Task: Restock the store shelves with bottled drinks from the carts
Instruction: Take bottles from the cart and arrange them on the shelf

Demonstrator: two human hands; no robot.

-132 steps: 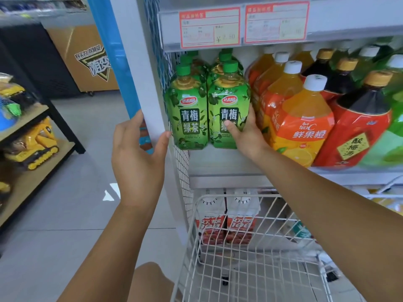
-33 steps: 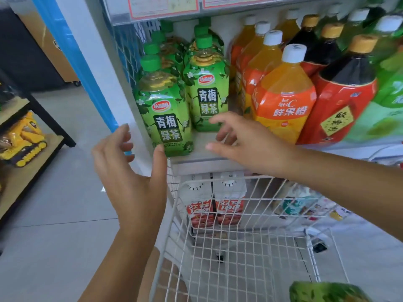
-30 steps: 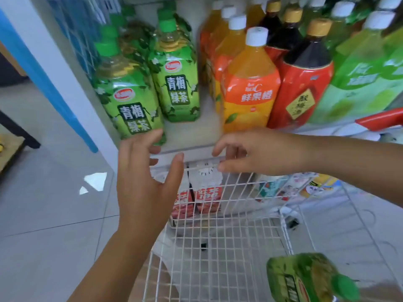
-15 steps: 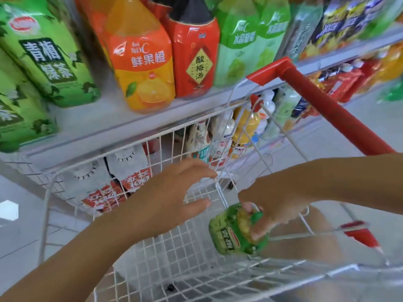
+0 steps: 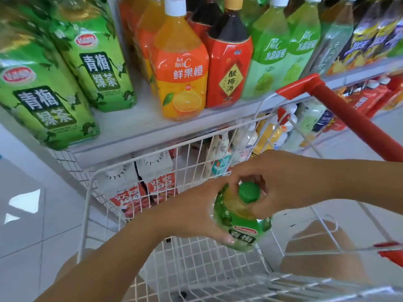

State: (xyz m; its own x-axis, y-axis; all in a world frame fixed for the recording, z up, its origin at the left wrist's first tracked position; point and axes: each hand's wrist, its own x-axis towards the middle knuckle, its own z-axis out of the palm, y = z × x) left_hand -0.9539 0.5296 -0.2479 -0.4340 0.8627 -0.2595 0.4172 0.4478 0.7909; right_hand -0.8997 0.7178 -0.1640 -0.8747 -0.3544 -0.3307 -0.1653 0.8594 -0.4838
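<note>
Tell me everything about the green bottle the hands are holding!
The green bottle is clear plastic, yellowish drink showing at its shoulder, with a green cap and a leafy green label bearing white flowers, a red logo and a dark panel of characters. It is tilted, cap toward the camera, over the white wire cart. The left hand wraps its body; the right hand grips its neck beside the cap. Nothing else visibly touches it.

Held bottle [image 5: 239,225], 5 o'clock of centre: green label, white blossom print, red oval logo. Its cap [image 5: 249,192]: plain green. Liquid yellowish.
Shelf bottles [image 5: 96,70], 10 o'clock: same green blossom pattern.
Orange bottle [image 5: 181,79], 12 o'clock: orange label, white cap.
Red-labelled bottle [image 5: 229,73], 1 o'clock: dark liquid, tan cap, yellow diamond.
Cart [image 5: 87,205]: white wire grid. Handle [image 5: 357,118]: red.
</note>
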